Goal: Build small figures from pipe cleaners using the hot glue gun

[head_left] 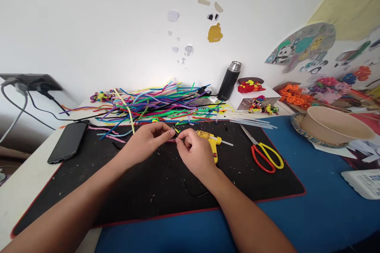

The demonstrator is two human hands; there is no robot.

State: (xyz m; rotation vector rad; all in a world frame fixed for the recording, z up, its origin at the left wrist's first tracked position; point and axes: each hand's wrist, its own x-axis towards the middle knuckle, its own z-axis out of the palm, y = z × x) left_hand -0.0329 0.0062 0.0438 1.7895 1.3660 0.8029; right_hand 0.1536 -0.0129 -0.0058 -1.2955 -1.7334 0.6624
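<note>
Above the middle of the black mat, my left hand and my right hand almost meet at the fingertips. Both are closed in a pinch, thumb against fingers. Whatever they hold is too small and too covered to name; a small yellow-green tip shows just above the fingertips. A yellow hot glue gun lies right behind my right hand, partly hidden by it, a clear glue stick poking out of its end. Its thin black cord curves over the mat below my hands.
A heap of coloured pipe cleaners spreads along the wall. Scissors with red and yellow handles lie right, a phone left. At the back stand a black thermos and a white box; a beige bowl sits far right.
</note>
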